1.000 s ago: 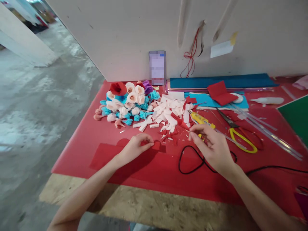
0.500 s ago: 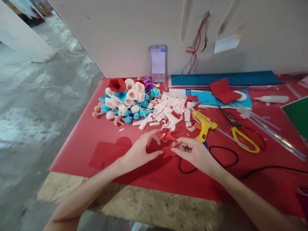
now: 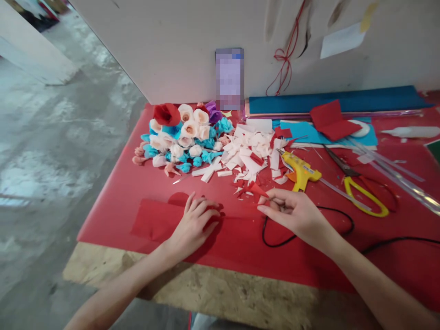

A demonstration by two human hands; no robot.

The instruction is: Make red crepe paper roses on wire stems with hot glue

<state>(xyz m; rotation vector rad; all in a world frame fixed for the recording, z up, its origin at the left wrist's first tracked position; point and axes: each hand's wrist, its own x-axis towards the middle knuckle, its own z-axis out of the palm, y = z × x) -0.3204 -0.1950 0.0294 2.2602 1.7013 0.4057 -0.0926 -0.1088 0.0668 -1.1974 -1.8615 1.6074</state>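
Note:
Between the thumb and fingers of my right hand (image 3: 292, 211) is a small red piece of crepe paper (image 3: 257, 189), rolled to a narrow end at the fingertips. My left hand (image 3: 194, 222) is palm down at the red table surface, its fingers apart and nothing visible in them. Beside that hand, on the left, lies a flat red paper sheet (image 3: 149, 217), with a rounded red piece (image 3: 178, 199) at its upper edge. Just beyond my right hand lies a yellow glue gun (image 3: 301, 173), its lower handle hidden behind the fingers.
Paper flowers (image 3: 189, 133) are heaped at the back left, next to white paper scraps (image 3: 249, 149). Yellow-handled scissors (image 3: 366, 197) and clear glue sticks (image 3: 402, 169) lie on the right. A black cord (image 3: 280, 245) loops near my right hand. A phone (image 3: 229, 78) leans on the wall.
My left hand has moved away from the red piece, left and down to the table, and turned palm down. My right hand still holds the piece. The view has shifted slightly.

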